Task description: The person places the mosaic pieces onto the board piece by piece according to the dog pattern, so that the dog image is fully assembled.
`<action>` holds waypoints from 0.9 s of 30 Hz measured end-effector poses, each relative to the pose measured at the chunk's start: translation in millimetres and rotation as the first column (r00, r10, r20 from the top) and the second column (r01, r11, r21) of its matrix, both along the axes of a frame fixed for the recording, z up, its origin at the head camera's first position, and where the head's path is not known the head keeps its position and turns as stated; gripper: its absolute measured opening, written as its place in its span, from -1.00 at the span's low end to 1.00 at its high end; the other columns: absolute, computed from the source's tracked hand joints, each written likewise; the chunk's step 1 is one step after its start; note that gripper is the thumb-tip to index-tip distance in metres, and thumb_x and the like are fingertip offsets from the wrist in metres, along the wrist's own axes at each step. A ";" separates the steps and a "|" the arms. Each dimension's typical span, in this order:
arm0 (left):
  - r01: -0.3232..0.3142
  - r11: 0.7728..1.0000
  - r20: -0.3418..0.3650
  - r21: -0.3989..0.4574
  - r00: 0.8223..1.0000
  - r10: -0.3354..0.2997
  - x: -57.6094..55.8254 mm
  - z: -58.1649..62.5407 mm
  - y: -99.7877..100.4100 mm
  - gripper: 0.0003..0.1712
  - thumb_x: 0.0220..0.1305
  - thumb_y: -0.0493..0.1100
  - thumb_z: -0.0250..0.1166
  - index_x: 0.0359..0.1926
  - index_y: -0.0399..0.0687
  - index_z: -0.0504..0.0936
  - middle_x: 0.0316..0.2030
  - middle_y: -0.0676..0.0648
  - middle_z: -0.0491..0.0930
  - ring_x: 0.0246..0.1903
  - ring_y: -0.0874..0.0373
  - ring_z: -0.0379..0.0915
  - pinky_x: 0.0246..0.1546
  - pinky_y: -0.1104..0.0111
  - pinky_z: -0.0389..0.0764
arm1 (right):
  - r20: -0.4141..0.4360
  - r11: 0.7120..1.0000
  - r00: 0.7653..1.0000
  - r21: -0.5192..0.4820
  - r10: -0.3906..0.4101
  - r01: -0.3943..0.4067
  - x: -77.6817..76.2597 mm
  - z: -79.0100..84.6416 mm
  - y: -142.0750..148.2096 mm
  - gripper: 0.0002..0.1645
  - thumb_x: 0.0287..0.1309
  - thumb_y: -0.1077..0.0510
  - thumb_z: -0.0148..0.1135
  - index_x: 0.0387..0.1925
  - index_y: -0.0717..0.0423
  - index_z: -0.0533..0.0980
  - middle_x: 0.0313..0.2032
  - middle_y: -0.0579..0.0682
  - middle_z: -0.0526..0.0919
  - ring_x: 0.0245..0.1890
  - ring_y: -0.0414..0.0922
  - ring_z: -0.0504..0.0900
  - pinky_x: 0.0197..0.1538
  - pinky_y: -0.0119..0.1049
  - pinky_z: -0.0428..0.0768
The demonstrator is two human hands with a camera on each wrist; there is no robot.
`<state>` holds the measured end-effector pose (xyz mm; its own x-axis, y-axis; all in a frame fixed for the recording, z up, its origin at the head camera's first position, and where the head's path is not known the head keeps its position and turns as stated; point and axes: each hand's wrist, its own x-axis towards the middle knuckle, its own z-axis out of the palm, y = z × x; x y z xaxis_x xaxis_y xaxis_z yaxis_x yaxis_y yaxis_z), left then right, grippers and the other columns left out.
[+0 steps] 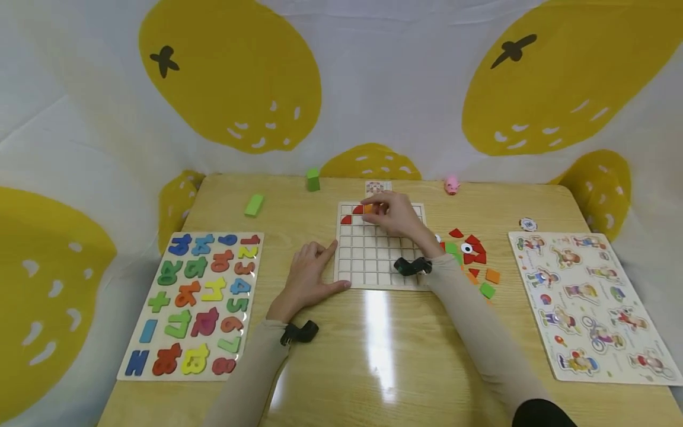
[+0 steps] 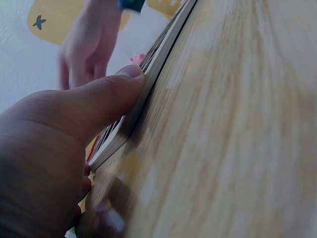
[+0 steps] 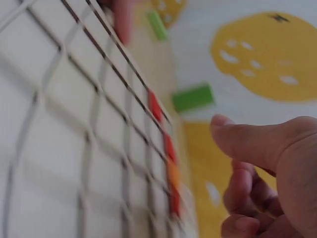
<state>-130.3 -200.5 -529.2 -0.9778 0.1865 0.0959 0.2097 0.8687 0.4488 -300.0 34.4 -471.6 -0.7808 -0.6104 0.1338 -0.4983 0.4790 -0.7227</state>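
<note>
A white square grid board (image 1: 368,256) lies on the wooden table. Two red quarter-circle tiles, one red tile (image 1: 346,220) and another red tile (image 1: 358,210), sit in cells near its far left corner, beside an orange tile (image 1: 369,209). My left hand (image 1: 308,276) rests at the board's left side, index finger at the edge and thumb (image 2: 116,94) on the near corner. Over the far rows hovers my right hand (image 1: 396,216), its thumb (image 3: 247,141) and fingers apart with nothing between them. Another red tile (image 3: 175,202) shows past the orange one in the right wrist view.
Loose red, green and orange tiles (image 1: 475,249) lie right of the board. A number puzzle (image 1: 249,240) is at left, a picture puzzle (image 1: 581,290) at right. Behind stand green blocks (image 1: 313,179), a pattern card (image 1: 378,187) and a pink pig figure (image 1: 451,184).
</note>
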 end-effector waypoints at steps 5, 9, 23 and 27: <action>-0.048 0.999 0.011 0.004 0.999 0.048 2.8 -0.4 -12.8 0.19 -0.02 0.59 0.25 0.52 0.13 0.18 -0.07 -0.01 0.31 -0.10 0.11 0.15 -0.05 0.24 0.18 | 0.035 0.986 0.997 0.156 -0.062 0.056 1.5 17.1 81.7 -0.69 0.16 0.09 0.41 -0.07 0.13 0.68 -0.28 0.00 0.65 -0.33 -0.08 0.58 -0.27 -0.22 0.55; -0.062 0.998 0.012 -0.003 0.998 0.062 2.2 -0.3 -24.0 0.20 -0.03 0.60 0.25 0.52 0.13 0.18 -0.05 -0.01 0.32 -0.10 0.11 0.16 -0.04 0.25 0.18 | 0.010 0.956 0.998 0.286 -0.065 0.059 8.6 7.0 124.3 -0.73 0.12 0.11 0.45 -0.14 0.12 0.70 -0.35 -0.04 0.67 -0.42 -0.13 0.56 -0.29 -0.22 0.52; -0.083 0.996 0.015 0.026 0.996 0.083 -2.9 -4.7 -32.8 0.20 -0.04 0.59 0.26 0.53 0.17 0.15 -0.05 -0.01 0.31 -0.08 0.10 0.17 -0.02 0.21 0.18 | 0.042 0.980 0.992 0.162 -0.120 0.112 0.8 -1.0 122.7 -0.72 0.17 0.10 0.40 -0.12 0.12 0.58 -0.44 0.04 0.59 -0.49 -0.06 0.49 -0.39 -0.29 0.45; -0.075 0.997 0.010 0.010 0.997 0.074 -5.8 -4.0 -27.4 0.19 -0.02 0.60 0.24 0.53 0.17 0.14 -0.04 -0.01 0.31 -0.07 0.10 0.17 -0.02 0.21 0.18 | 0.190 0.983 0.973 -0.102 -0.132 0.154 -1.5 4.0 93.1 -0.61 0.23 0.09 0.35 0.05 0.12 0.55 -0.35 0.22 0.65 -0.40 0.17 0.58 -0.41 -0.22 0.53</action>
